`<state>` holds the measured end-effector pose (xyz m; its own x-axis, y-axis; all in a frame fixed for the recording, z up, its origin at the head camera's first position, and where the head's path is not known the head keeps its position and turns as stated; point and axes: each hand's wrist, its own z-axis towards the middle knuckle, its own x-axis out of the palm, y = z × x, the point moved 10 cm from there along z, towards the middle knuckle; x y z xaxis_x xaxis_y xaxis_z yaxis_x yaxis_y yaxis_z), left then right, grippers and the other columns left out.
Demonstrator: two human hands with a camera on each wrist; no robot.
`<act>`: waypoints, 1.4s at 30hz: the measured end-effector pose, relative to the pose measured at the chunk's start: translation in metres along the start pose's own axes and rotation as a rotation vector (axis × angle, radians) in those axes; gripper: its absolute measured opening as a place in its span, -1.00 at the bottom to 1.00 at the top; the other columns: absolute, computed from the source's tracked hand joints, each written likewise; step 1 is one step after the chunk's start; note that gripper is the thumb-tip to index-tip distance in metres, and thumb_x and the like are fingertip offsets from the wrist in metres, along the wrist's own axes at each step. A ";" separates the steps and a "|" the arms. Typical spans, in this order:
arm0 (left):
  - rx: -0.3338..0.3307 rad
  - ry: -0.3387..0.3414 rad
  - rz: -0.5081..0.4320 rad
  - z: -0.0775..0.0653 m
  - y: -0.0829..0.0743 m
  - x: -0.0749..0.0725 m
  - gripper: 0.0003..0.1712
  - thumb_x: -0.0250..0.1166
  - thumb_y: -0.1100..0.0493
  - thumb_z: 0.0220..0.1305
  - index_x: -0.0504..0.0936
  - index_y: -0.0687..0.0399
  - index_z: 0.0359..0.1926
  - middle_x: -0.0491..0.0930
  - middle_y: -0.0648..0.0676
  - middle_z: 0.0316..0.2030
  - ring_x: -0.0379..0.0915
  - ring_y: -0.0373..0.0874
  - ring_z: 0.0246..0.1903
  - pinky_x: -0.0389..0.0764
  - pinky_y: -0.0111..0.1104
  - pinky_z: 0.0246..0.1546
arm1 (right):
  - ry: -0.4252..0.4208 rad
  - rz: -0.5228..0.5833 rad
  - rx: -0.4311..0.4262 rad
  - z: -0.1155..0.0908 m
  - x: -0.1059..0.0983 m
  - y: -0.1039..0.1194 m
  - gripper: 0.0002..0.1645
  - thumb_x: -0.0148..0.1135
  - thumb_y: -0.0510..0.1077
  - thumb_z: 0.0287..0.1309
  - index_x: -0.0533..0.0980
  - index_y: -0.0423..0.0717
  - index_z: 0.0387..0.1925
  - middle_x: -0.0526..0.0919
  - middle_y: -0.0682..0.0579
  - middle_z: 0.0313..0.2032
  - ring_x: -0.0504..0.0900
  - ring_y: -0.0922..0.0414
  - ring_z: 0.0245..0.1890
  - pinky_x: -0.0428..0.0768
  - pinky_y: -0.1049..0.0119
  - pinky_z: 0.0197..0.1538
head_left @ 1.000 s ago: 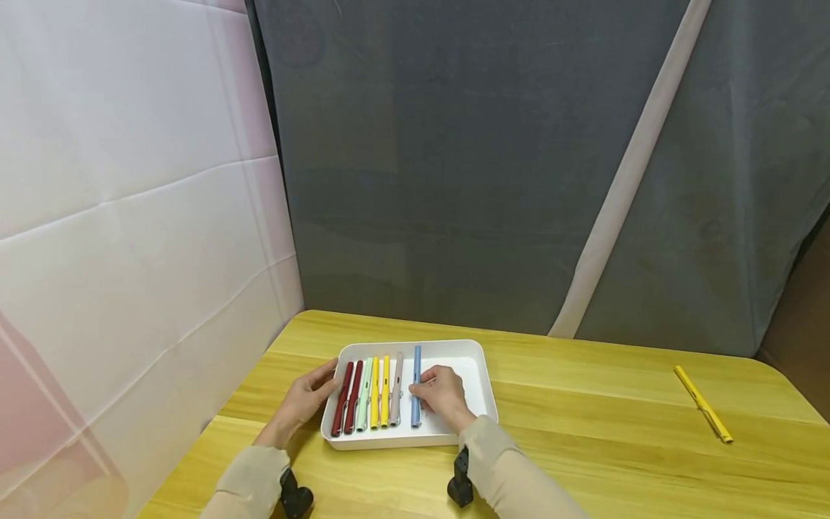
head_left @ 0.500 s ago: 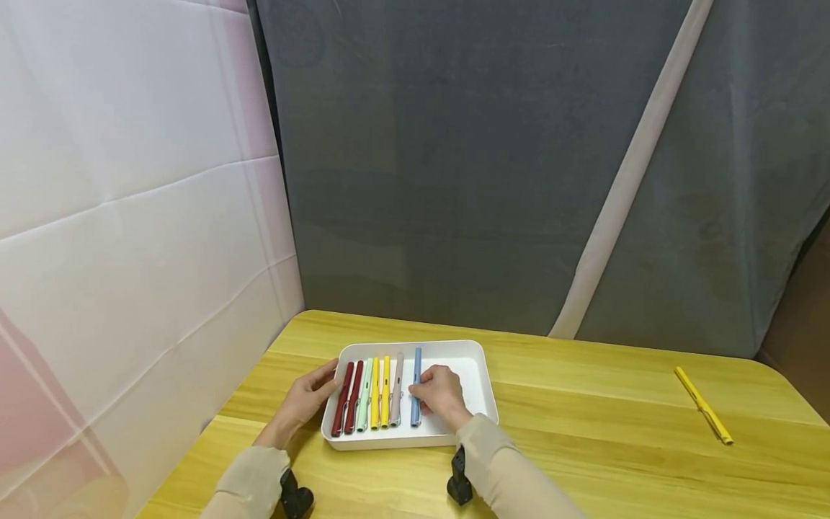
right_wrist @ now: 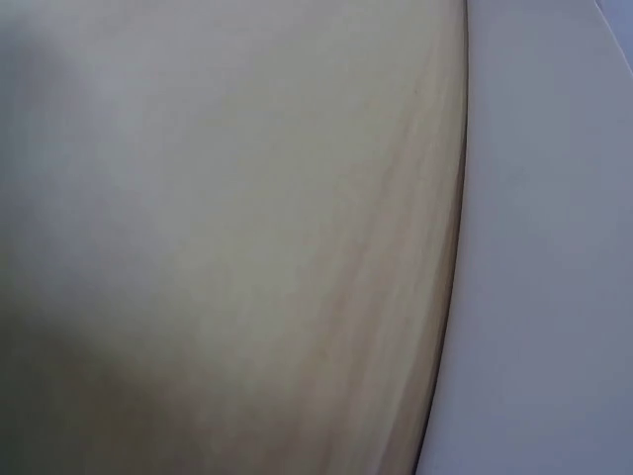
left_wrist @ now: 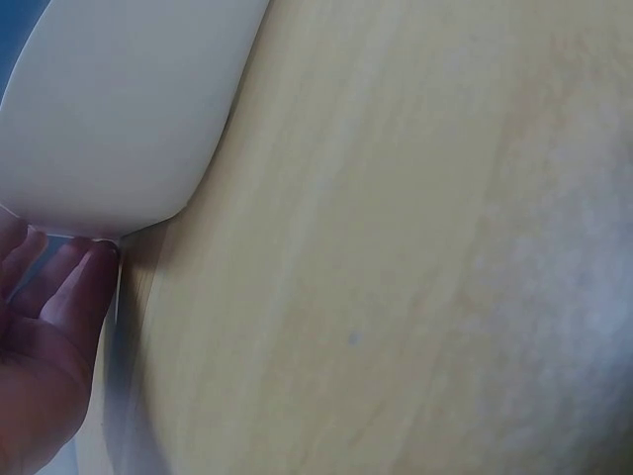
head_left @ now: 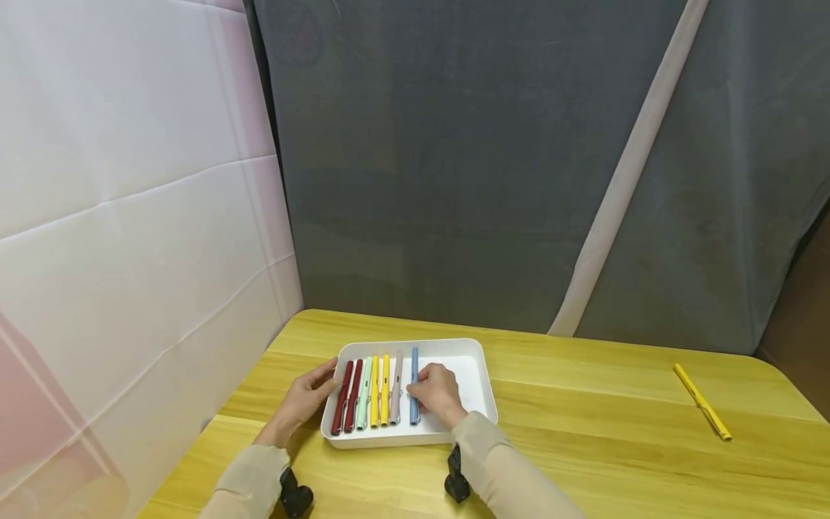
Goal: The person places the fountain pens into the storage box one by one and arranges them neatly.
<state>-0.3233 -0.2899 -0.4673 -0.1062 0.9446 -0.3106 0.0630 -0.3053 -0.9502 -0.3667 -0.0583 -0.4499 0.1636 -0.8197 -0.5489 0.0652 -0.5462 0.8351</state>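
Note:
In the head view, a white tray [head_left: 480, 386] holds a row of clipped pens. My right hand [head_left: 437, 391] pinches a blue pen [head_left: 414, 396] between thumb and finger, low inside the tray. Left of it lies a greyish-pink pen [head_left: 396, 393], with a narrow gap between them. At the tray's left side, my left hand [head_left: 301, 404] rests its thumb and fingers against the rim. The left wrist view shows the fingertips [left_wrist: 94, 267] touching the tray's outer wall [left_wrist: 119, 119]. Only tray wall [right_wrist: 554, 247] and table show in the right wrist view; the right hand is outside it.
Further left in the tray lie two yellow pens [head_left: 385, 393], a mint-green pen [head_left: 364, 396] and two dark red pens [head_left: 353, 398]. Another yellow pen [head_left: 702, 402] lies apart on the wooden table [head_left: 583, 404] at the right. A grey curtain [head_left: 454, 180] hangs behind.
My right hand and the blue pen have shifted slightly left, closer to the greyish-pink pen. My left hand stays at the tray's edge.

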 end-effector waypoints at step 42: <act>0.000 -0.007 0.002 -0.002 0.000 0.002 -0.41 0.08 0.25 0.37 0.19 0.28 0.37 0.32 0.38 0.25 0.29 0.10 0.20 0.39 -0.22 0.20 | 0.016 -0.053 -0.036 0.004 0.009 0.003 -0.62 0.40 -0.24 -0.03 0.54 -0.37 -0.17 0.53 0.04 -0.66 0.45 0.26 -0.79 0.43 0.48 -0.72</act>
<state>-0.3215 -0.2880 -0.4674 -0.1127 0.9432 -0.3126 0.0635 -0.3071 -0.9495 -0.3687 -0.0682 -0.4521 0.1744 -0.7868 -0.5921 0.1091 -0.5822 0.8057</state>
